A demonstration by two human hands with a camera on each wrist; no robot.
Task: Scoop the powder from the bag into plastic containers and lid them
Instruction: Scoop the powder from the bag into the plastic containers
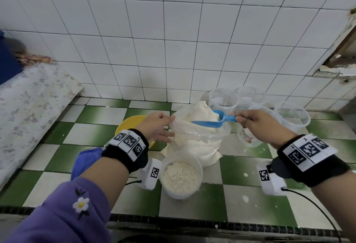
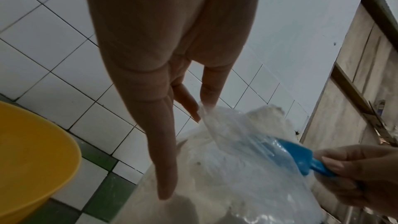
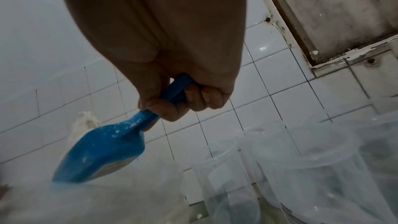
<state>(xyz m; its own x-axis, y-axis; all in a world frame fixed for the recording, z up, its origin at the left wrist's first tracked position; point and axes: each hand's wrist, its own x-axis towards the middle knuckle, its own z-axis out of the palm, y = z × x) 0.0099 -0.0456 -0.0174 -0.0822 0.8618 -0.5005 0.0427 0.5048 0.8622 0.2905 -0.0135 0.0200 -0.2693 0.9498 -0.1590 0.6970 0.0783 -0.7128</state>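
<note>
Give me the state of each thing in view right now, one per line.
bag: open, powder inside
blue scoop: in the bag mouth, loaded
container nearest the camera: unlidded, almost full of powder
containers by the wall: unlidded, empty
left hand: pinches bag rim
right hand: grips scoop handle

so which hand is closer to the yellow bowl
Left. The left hand pinches the bag's rim right beside the yellow bowl. The right hand grips the blue scoop on the bag's far side.
</note>
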